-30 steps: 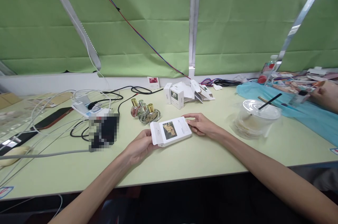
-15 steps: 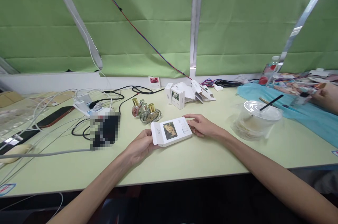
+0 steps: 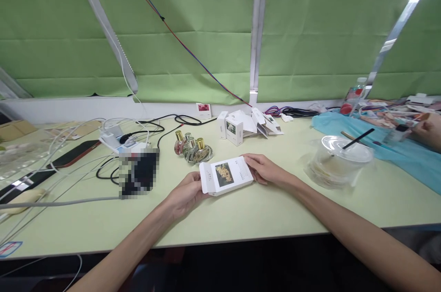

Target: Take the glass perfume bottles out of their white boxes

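Between my hands is a white carton (image 3: 241, 170) printed with a picture of yellow flowers, lying tilted just above the table. My left hand (image 3: 188, 194) is closed on its left end, where a flap stands out. At the opposite end, my right hand (image 3: 264, 169) grips the edge, its fingers partly hidden behind the carton. Several small glass bottles with gold and silver caps (image 3: 200, 151) stand together behind my left hand. Beyond the carton are an upright small white box (image 3: 234, 131) and a heap of folded white cartons (image 3: 260, 122).
A lidded plastic tub with a black straw (image 3: 339, 161) stands right of my right hand. Cables and a power strip (image 3: 134, 147) lie at left, near a phone (image 3: 74, 153). Another person's hand (image 3: 427, 129) is at far right, by a blue cloth (image 3: 389, 149).
The view has shifted slightly, so everything sits a little lower and further right. Both hands keep their hold on the carton, whose pose looks nearly the same.
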`<move>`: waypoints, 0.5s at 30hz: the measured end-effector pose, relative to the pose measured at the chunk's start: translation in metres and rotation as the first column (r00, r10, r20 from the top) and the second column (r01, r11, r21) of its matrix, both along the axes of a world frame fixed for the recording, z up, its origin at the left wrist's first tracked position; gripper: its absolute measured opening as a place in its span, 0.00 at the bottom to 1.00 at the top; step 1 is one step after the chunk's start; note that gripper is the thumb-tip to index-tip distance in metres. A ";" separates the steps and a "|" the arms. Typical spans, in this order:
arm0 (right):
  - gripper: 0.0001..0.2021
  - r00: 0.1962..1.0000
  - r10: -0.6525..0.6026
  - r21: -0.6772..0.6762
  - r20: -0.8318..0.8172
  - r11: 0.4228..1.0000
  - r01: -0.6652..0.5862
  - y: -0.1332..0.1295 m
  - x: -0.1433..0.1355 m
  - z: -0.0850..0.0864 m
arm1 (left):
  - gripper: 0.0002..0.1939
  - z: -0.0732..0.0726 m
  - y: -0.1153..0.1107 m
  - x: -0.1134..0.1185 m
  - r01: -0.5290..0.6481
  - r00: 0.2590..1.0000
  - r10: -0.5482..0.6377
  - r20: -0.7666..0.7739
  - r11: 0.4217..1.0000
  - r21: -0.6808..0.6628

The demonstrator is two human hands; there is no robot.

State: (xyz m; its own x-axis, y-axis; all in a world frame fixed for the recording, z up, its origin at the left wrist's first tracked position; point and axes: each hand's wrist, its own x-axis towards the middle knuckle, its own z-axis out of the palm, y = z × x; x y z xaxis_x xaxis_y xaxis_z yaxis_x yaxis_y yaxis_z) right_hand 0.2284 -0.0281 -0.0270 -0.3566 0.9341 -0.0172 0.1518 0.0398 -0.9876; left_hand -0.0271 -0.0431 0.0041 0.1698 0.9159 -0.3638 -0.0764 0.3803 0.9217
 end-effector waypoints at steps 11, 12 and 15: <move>0.22 0.987 -0.158 -0.064 -0.032 0.986 0.156 -0.008 -0.015 0.007 | 0.12 0.002 -0.001 0.002 0.056 0.998 -0.055 -0.041 0.998 0.025; 0.22 0.985 -0.172 -0.067 -0.031 0.983 0.170 -0.008 -0.016 0.008 | 0.12 0.002 -0.001 0.002 0.060 0.998 -0.059 -0.038 0.998 0.025; 0.20 0.979 -0.199 -0.056 -0.033 0.979 0.197 -0.007 -0.018 0.004 | 0.12 0.002 -0.001 0.002 0.044 0.999 -0.044 0.000 0.998 0.042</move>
